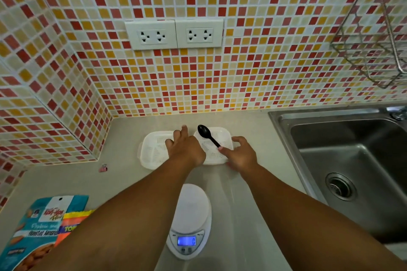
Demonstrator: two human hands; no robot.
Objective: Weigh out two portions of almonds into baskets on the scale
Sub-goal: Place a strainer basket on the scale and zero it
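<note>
Two white slotted baskets stand side by side at the back of the counter, the left basket (152, 149) and the right basket (217, 136). My left hand (185, 149) lies over the left basket's right rim, thumb inside it, and grips it. My right hand (241, 154) holds the right basket at its right rim, and its thumb touches the handle end of a black spoon (207, 135) lying in that basket. A white digital scale (191, 211) with a lit blue display sits bare near the front, between my forearms. The roasted almonds bag (37, 233) lies at the front left.
A steel sink (352, 160) fills the right side. A second, yellow and orange packet (72, 224) lies against the almond bag. A small pink clip (103, 168) is on the counter at the left. A wire rack (374, 39) hangs on the tiled wall at the upper right.
</note>
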